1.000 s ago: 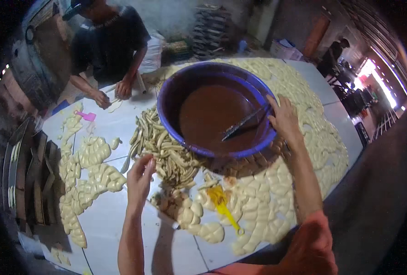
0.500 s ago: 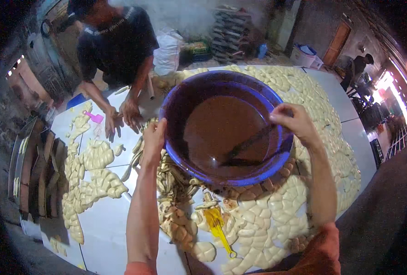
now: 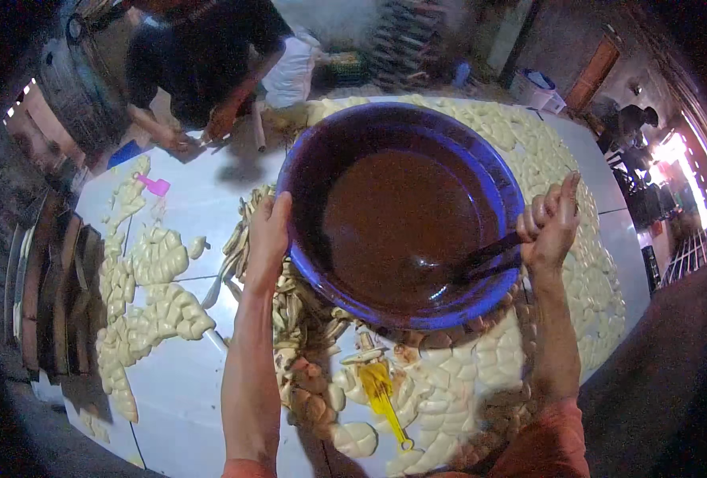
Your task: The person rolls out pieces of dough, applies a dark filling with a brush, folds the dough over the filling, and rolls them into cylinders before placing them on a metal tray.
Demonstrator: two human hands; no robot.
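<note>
A large blue plastic basin (image 3: 417,320) stands on the table with brown liquid (image 3: 397,207) inside. My left hand (image 3: 268,227) is closed on the basin's left rim. By the right rim, my right hand (image 3: 550,227) is wrapped round the handle of a dark stirring paddle (image 3: 485,256). The paddle slants down into the liquid, which hides its lower end. Below the basin a yellow spatula (image 3: 379,390) lies on pale flat pieces (image 3: 449,382). Darker, brownish strips (image 3: 294,307) are heaped beside my left forearm.
Pale pieces cover much of the white table (image 3: 186,398). A pink scoop (image 3: 154,186) lies at the far left. Dark boards (image 3: 51,295) lean beside the table's left side. A co-worker (image 3: 202,68) bends over the far left edge. A white sack (image 3: 290,72) stands behind.
My right hand has moved off the basin's right rim and closed on the paddle's handle. The co-worker's hands have drawn back toward the table's far edge. My left hand keeps its hold.
</note>
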